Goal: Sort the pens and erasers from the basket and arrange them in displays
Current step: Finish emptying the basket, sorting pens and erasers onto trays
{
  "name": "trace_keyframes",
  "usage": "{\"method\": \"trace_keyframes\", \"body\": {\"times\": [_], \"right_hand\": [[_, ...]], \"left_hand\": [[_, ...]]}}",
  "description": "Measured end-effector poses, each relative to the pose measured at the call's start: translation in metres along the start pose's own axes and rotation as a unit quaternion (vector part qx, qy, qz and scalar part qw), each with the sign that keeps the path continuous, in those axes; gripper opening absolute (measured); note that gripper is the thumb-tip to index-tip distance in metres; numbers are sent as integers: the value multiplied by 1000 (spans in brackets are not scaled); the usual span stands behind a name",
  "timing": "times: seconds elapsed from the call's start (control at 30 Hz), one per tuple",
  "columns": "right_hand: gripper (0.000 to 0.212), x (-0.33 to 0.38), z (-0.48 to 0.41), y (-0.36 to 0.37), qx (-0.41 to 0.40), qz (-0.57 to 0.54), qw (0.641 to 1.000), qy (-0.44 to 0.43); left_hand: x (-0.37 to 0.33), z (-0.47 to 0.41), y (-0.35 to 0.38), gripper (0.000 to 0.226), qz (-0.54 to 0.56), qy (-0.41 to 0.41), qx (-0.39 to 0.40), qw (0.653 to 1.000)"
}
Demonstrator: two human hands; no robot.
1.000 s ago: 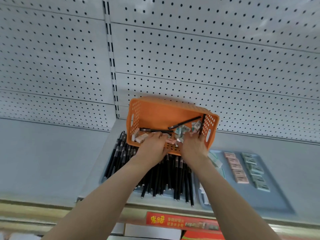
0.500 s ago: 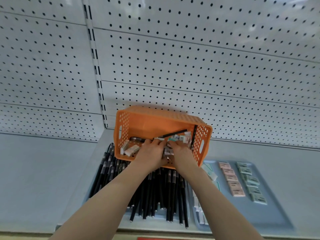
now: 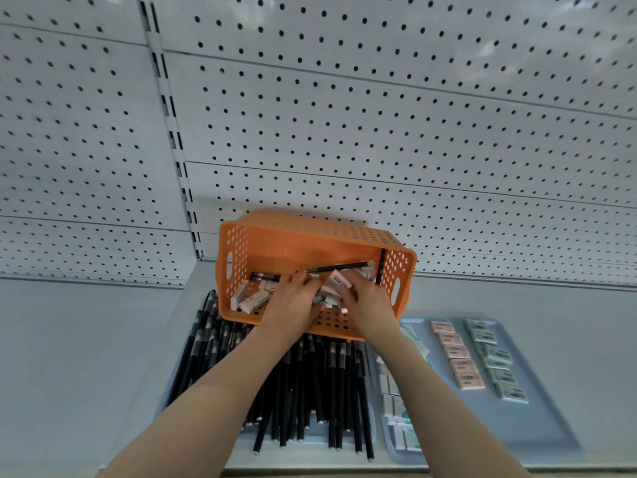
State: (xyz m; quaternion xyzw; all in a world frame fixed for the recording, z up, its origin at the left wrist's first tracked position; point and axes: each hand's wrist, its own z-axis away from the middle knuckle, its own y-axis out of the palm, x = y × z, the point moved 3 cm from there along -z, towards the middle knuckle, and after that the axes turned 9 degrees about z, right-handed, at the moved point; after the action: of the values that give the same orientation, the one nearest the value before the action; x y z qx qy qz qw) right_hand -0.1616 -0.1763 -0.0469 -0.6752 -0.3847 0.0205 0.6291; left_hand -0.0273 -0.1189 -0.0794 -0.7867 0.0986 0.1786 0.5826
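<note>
Head view. Reaching into the orange basket (image 3: 310, 243) at the back edge of the shelf (image 3: 86, 357), hard against the pegboard wall (image 3: 344, 132). Left hand (image 3: 293, 301) and right hand (image 3: 365, 305) close together over the basket's near wall, fingers curled down among loose erasers (image 3: 253, 298); clamped on something or not, cannot tell. Just beyond the fingertips, one black pen (image 3: 339, 268) lying slantwise across the heap, a second pen (image 3: 382, 267) upright in the basket's right corner. Toward the shelf's front edge, under the forearms, a row of pens (image 3: 310, 384) already laid side by side. To the right, a blue tray (image 3: 537, 419) with a column of pink erasers (image 3: 455, 357) beside a column of green erasers (image 3: 493, 360). Judged mid-sort: picking out the next pieces. Next move likely calls for closing on one kind only, lifting clear of the near wall without dragging the basket across the row, then setting down in line with the matching column.
</note>
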Motion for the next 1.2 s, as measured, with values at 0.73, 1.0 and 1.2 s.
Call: {"method": "trace_keyframes", "body": {"times": [0.73, 1.0, 1.2], "right_hand": [[17, -1, 45, -25, -123, -59, 991, 7], [22, -21, 100, -55, -76, -407, 901, 131], [17, -49, 127, -64, -102, -447, 873, 168]], "left_hand": [[-13, 11, -31, 31, 146, -50, -130, 979], [-55, 35, -42, 17, 439, -103, -31, 892], [-82, 52, -41, 15, 437, -70, 29, 896]]}}
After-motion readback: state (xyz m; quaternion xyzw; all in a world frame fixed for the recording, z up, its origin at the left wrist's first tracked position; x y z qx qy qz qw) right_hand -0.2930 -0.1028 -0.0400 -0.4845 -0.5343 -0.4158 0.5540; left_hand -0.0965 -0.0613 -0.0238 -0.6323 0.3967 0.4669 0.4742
